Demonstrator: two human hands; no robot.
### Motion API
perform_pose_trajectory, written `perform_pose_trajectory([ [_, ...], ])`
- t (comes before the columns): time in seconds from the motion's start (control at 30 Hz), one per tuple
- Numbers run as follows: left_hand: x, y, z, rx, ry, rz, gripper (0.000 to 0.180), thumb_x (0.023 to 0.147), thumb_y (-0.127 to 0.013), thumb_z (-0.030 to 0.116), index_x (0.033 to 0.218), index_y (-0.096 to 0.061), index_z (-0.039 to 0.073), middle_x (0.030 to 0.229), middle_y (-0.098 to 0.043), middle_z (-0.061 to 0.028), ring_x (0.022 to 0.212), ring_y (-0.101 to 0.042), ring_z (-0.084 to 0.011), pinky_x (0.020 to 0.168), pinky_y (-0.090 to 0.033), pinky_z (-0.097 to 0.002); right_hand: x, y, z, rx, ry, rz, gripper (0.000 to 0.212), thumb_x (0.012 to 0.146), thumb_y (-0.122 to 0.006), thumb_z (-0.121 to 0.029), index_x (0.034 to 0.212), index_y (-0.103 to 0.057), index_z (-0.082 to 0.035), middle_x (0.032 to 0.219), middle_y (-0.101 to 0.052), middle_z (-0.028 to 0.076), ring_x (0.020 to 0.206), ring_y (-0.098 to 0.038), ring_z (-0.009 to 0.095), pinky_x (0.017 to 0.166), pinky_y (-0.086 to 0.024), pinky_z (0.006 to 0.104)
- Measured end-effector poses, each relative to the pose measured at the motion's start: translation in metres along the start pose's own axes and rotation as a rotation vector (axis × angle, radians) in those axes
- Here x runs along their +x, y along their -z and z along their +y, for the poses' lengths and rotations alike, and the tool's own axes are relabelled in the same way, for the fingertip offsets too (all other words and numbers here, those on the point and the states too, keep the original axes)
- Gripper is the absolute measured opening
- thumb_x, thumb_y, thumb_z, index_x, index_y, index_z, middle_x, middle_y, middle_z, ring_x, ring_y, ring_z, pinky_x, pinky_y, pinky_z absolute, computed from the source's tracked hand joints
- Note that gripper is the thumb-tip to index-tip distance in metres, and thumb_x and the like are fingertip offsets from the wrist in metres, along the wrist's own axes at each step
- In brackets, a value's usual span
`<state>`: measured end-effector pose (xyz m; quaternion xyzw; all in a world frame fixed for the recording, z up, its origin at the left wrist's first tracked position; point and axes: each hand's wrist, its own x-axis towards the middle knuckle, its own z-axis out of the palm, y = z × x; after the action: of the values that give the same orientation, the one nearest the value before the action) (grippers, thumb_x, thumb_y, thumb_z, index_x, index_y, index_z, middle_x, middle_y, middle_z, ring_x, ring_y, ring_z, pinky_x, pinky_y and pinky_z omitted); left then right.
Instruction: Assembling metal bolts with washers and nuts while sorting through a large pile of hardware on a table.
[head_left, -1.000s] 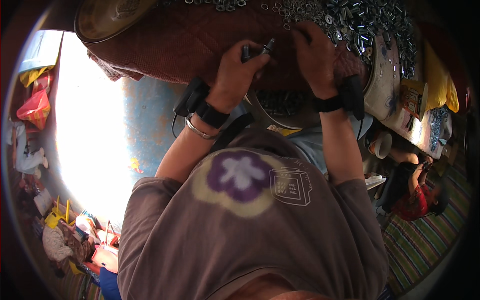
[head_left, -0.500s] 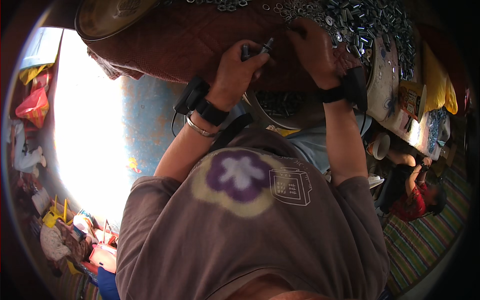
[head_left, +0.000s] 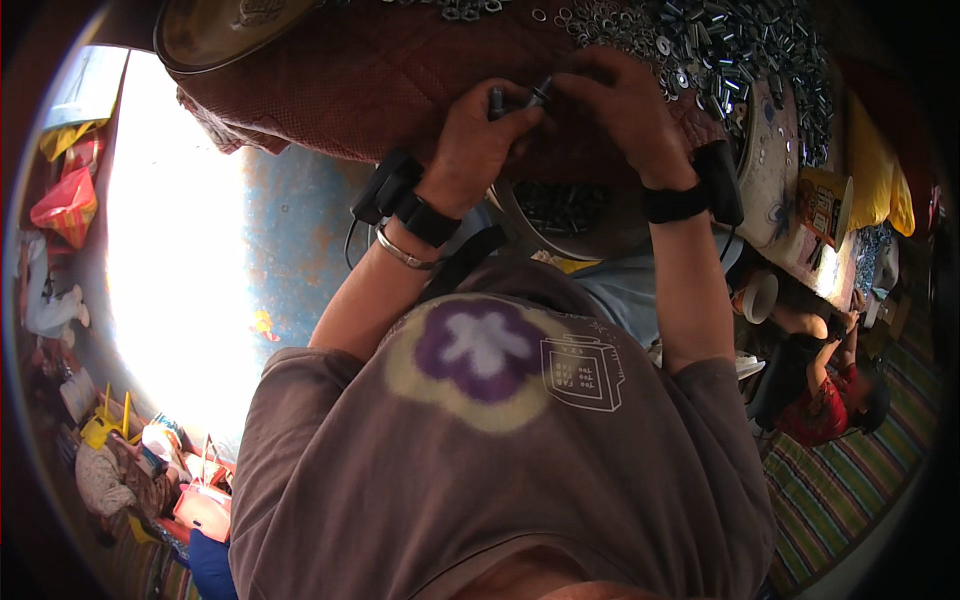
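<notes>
My left hand [head_left: 468, 145] is closed around two metal bolts above the dark red cloth [head_left: 330, 105]. One bolt [head_left: 541, 90] points up past the thumb and has a ring near its end. The other bolt [head_left: 496, 102] sticks out between the fingers. My right hand [head_left: 637, 118] is beside it, fingertips pinched at the first bolt's tip; whatever they grip is too small to make out. Loose washers [head_left: 605, 25] lie just beyond the right hand. Shiny metal sleeves [head_left: 735, 60] are heaped to their right, and several nuts [head_left: 465, 8] lie at the top edge.
A round pan [head_left: 185, 55] stands at the far left. Under my hands is a basin [head_left: 517, 212] of dark metal parts [head_left: 568, 205]. A paper tub [head_left: 825, 203] and yellow bag [head_left: 872, 165] are at right. Other people sit at lower right and lower left.
My right hand has moved left from the washers to the tip of the bolt in my left hand. The left hand has stayed nearly still, holding the two bolts.
</notes>
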<state>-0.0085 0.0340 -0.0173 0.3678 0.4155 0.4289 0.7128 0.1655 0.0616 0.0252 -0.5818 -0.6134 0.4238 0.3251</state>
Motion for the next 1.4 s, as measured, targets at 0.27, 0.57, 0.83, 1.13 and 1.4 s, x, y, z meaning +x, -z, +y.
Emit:
perform_pose_trajectory([
  [0.27, -0.002, 0.002, 0.012, 0.149, -0.016, 0.029, 0.017, 0.082, -0.064, 0.010, 0.097, -0.059, 0.004, 0.069, -0.053, 0.0028, 0.058, -0.049, -0.0045, 0.051, -0.039, -0.0197, -0.001, -0.004, -0.014, 0.017, -0.019, -0.173, 0.022, 0.078, -0.066, -0.020, 0.088, -0.065, 0.000, 0.075, -0.063, 0.005, 0.069, -0.057, 0.009, 0.062, -0.045, 0.0244],
  [0.57, 0.001, 0.008, 0.009, 0.081, 0.028, 0.042, 0.018, 0.081, -0.065, 0.008, 0.095, -0.058, 0.001, 0.064, -0.052, 0.0013, 0.055, -0.048, -0.0055, 0.047, -0.038, -0.0216, 0.074, -0.012, -0.013, -0.613, 0.445, 0.282, 0.023, 0.081, -0.058, -0.020, 0.092, -0.062, 0.000, 0.090, -0.064, 0.017, 0.085, -0.060, 0.037, 0.075, -0.047, 0.0421],
  [0.83, 0.000, 0.011, 0.008, 0.103, 0.039, 0.013, 0.017, 0.083, -0.064, 0.010, 0.098, -0.058, 0.004, 0.073, -0.060, 0.0006, 0.058, -0.050, -0.0041, 0.049, -0.039, -0.0180, 0.074, -0.017, -0.025, -0.653, 0.539, 0.296, 0.015, 0.081, -0.060, -0.011, 0.091, -0.057, 0.000, 0.077, -0.060, 0.014, 0.072, -0.059, 0.030, 0.065, -0.046, 0.0362],
  [1.13, -0.005, 0.006, 0.011, 0.137, 0.013, -0.021, 0.015, 0.083, -0.064, 0.009, 0.095, -0.059, 0.003, 0.070, -0.056, 0.0012, 0.059, -0.050, -0.0046, 0.052, -0.041, -0.0195, -0.008, 0.005, -0.016, -0.085, 0.098, -0.129, 0.028, 0.078, -0.065, -0.012, 0.103, -0.061, -0.001, 0.093, -0.065, 0.009, 0.088, -0.062, 0.017, 0.079, -0.047, 0.0282],
  [1.4, -0.024, -0.002, 0.010, 0.368, -0.095, -0.073, 0.015, 0.082, -0.064, 0.008, 0.094, -0.060, 0.002, 0.069, -0.057, 0.0005, 0.059, -0.049, -0.0047, 0.052, -0.040, -0.0213, -0.043, 0.004, -0.016, -0.017, 0.133, -0.082, 0.022, 0.081, -0.063, -0.012, 0.099, -0.062, -0.001, 0.090, -0.066, 0.009, 0.083, -0.061, 0.014, 0.075, -0.047, 0.0260],
])
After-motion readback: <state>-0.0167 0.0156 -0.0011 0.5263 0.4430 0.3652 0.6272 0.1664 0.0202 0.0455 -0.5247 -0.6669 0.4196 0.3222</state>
